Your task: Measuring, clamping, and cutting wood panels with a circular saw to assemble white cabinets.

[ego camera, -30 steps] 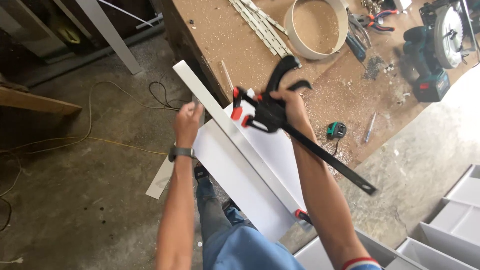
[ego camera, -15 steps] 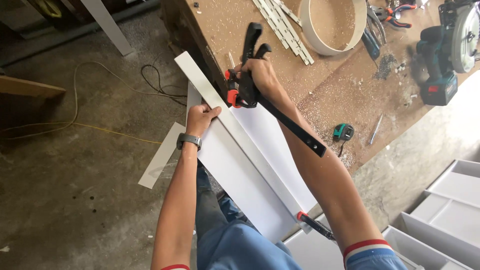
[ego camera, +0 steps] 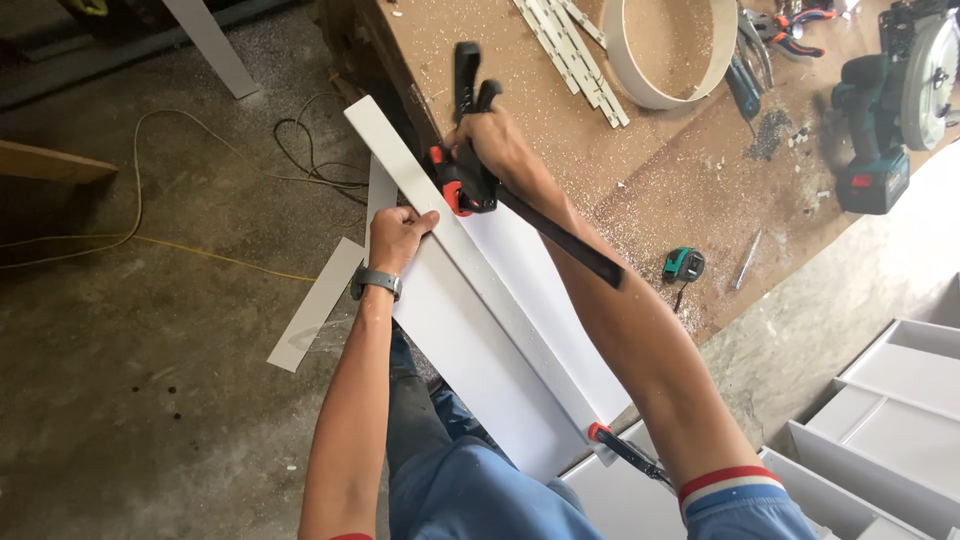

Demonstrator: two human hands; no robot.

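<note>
Now, step: right hand (ego camera: 497, 140) grips black-and-red bar clamp (ego camera: 470, 170) at twelve o'clock on long white board (ego camera: 470, 290)
Left hand (ego camera: 398, 235): curled, pressing that board's edge at ten o'clock; next calls for squeezing square

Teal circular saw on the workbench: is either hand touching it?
No, the teal circular saw sits apart; the right hand grips a black-and-red bar clamp and the left hand holds the white boards.
</note>
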